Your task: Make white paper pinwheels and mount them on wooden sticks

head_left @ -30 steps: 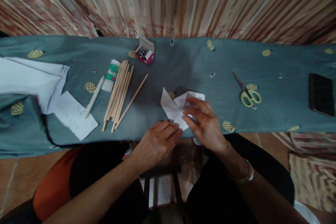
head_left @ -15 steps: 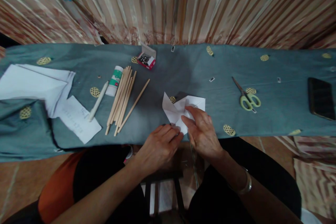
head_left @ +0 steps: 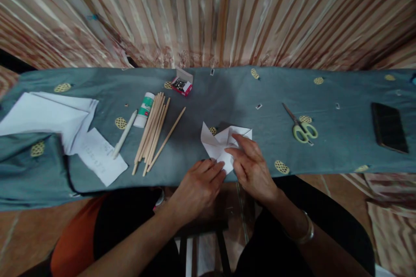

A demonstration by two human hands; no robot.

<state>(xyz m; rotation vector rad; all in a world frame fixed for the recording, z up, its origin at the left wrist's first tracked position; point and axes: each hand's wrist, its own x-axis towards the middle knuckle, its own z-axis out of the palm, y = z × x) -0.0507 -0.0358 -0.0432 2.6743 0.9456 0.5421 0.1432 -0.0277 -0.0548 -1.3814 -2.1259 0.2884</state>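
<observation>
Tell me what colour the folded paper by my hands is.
The folded paper is white, best seen in the head view.

No text readable: handwriting on paper slip (head_left: 100,158) blurred, print on green-white tube (head_left: 144,110) too small.

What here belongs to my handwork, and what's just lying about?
Involved: folded paper at left hand and right hand; likely paper stack, scissors, wooden sticks, green-banded tube, box of metal bits.
Probably just lying about: phone, written slip, white pointed stick.
</observation>
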